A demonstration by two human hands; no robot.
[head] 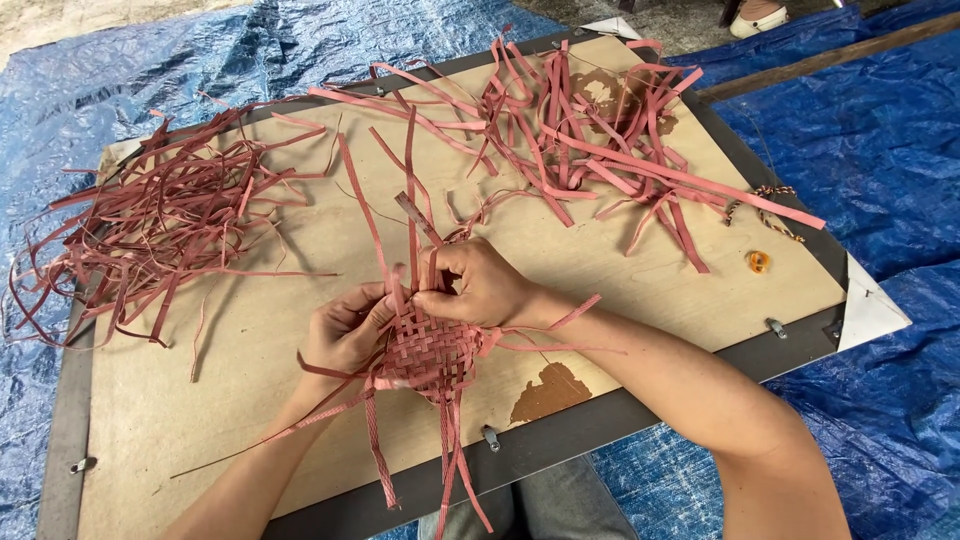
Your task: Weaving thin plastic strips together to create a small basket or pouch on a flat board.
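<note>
A small woven piece (432,352) of reddish-pink strips lies near the front edge of a plywood board (640,290). Loose strip ends stick out of it upward and hang down over the board's edge. My left hand (345,330) holds the weave's left side, fingers curled on it. My right hand (480,285) pinches an upright strip at the top of the weave. Both forearms reach in from the bottom of the view.
A tangle of thin reddish strips (160,225) lies at the board's left. Wider pink strips (610,140) are piled at the back right. A small orange object (758,262) sits near the right edge. Blue tarpaulin (880,150) surrounds the board.
</note>
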